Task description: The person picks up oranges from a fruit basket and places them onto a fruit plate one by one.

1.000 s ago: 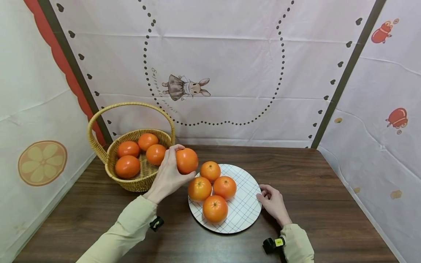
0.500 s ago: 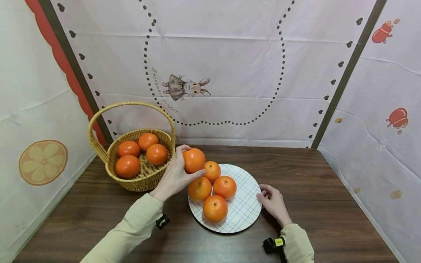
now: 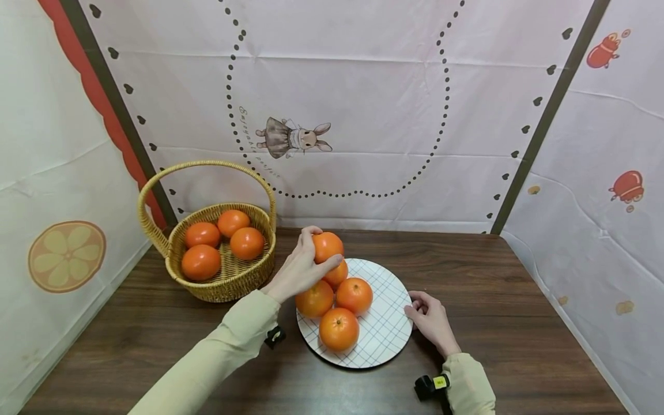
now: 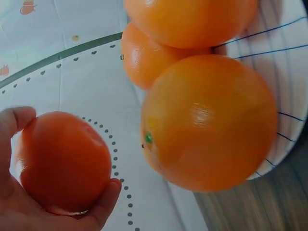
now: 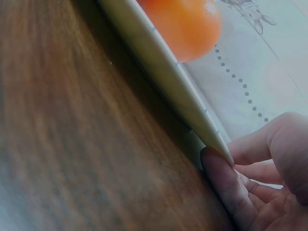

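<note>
Dark wood-grain table (image 3: pixel 519 323); pale printed sheet (image 3: pixel 363 104) behind, sideways rabbit print (image 3: pixel 293 138)

Nine orange fruits (image 3: pixel 328 245), one basket (image 3: pixel 223 292), one plate (image 3: pixel 390 320), one left hand (image 3: pixel 297 272), one right hand (image 3: pixel 432 321), one table (image 3: pixel 498 311)

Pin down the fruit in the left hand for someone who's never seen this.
On the wooden table, find the white gridded plate, right of the wicker basket. Near its back-left edge, the left hand grips a round orange-red fruit. Only this fruit is held; the four neighbouring oranges sit on the plate.
</note>
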Demonstrator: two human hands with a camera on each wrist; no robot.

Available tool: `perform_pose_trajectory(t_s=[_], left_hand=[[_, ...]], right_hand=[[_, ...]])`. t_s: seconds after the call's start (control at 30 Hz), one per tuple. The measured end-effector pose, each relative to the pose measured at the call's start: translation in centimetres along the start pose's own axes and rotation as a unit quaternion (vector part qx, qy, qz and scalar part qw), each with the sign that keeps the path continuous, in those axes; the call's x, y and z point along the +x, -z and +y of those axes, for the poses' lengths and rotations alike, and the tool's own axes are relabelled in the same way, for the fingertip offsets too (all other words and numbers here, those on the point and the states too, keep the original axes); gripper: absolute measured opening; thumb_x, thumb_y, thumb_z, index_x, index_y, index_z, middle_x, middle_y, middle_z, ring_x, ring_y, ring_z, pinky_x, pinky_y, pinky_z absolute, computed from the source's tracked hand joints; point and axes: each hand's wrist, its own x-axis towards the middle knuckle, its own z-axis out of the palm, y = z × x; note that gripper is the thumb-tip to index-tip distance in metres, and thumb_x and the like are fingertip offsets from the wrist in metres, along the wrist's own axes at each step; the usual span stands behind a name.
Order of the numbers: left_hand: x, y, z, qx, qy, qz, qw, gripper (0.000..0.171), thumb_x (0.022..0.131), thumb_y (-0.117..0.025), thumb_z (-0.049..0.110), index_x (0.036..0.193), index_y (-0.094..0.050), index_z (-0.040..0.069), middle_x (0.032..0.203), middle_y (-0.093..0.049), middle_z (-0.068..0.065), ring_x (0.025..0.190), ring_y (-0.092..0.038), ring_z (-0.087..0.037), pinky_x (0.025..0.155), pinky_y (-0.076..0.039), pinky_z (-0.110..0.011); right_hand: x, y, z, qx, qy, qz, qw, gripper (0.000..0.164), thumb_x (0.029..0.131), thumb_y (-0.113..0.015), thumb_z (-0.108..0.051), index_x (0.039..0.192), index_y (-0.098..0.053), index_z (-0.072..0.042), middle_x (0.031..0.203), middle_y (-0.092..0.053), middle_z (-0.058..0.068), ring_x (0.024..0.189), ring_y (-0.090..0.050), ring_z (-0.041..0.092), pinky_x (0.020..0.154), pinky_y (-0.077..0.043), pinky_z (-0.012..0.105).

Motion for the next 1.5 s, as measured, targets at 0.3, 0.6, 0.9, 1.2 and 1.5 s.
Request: perform_pose_trajectory(t_s=[0.3, 0.6, 0.9, 1.2, 1.5], left_hand=[[2.8, -1.1, 2.1, 0.019, -0.005, -0.046, 0.9987, 0.064, 0.077, -0.075, 0.031, 0.123, -0.035, 0.014, 0.111, -0.054, -0.011, 0.095, -0.057, -0.026, 0.085, -0.047, -0.038], [5.0, -2.6, 3.8, 0.079, -0.004, -0.108, 0.991, 0.073, 0.076, -0.083, 0.03, 0.13, -0.037, 0.014, 0.108, -0.063, -0.01, 0.098, -0.057, -0.027, 0.083, -0.047, -0.037], [6.3, -5.4, 4.9, 0.157, 0.03, -0.163, 0.9736, 0.079, 0.083, -0.082, 0.034, 0.144, -0.036, 0.013, 0.138, -0.054, -0.013, 0.119, -0.053, -0.036, 0.102, -0.044, -0.047], [6.5, -7.7, 5.1, 0.212, 0.061, -0.194, 0.9559, 0.081, 0.088, -0.076, 0.027, 0.154, -0.03, 0.013, 0.157, -0.039, -0.017, 0.138, -0.043, -0.04, 0.117, -0.035, -0.049], [6.2, -7.9, 5.0, 0.237, 0.058, -0.196, 0.9498, 0.085, 0.088, -0.077, 0.028, 0.156, -0.028, 0.012, 0.159, -0.036, -0.018, 0.138, -0.045, -0.04, 0.118, -0.035, -0.048]], right_hand=[[-0.1, 0.1, 0.0, 0.003, -0.004, -0.003, 1.0, 0.033, 0.092, -0.064, -0.004, 0.125, -0.064, 0.003, 0.089, -0.058, 0.007, 0.068, -0.049, 0.01, 0.055, -0.05, 0.022], [0.0, 0.1, 0.0, 0.001, 0.0, -0.002, 1.0, 0.033, 0.092, -0.064, -0.004, 0.124, -0.064, 0.003, 0.089, -0.058, 0.007, 0.068, -0.049, 0.01, 0.055, -0.05, 0.022], [0.0, 0.1, -0.1, -0.001, 0.0, -0.001, 1.0, 0.033, 0.092, -0.064, -0.004, 0.124, -0.064, 0.003, 0.088, -0.058, 0.008, 0.068, -0.05, 0.01, 0.055, -0.049, 0.022], [0.0, 0.0, 0.0, -0.003, -0.002, -0.002, 1.0, 0.033, 0.091, -0.063, -0.004, 0.124, -0.064, 0.003, 0.088, -0.058, 0.008, 0.068, -0.05, 0.01, 0.055, -0.049, 0.022], [0.1, 0.1, -0.1, -0.01, 0.001, 0.001, 1.0, 0.033, 0.091, -0.063, -0.004, 0.123, -0.065, 0.003, 0.088, -0.057, 0.007, 0.069, -0.049, 0.01, 0.055, -0.047, 0.022]])
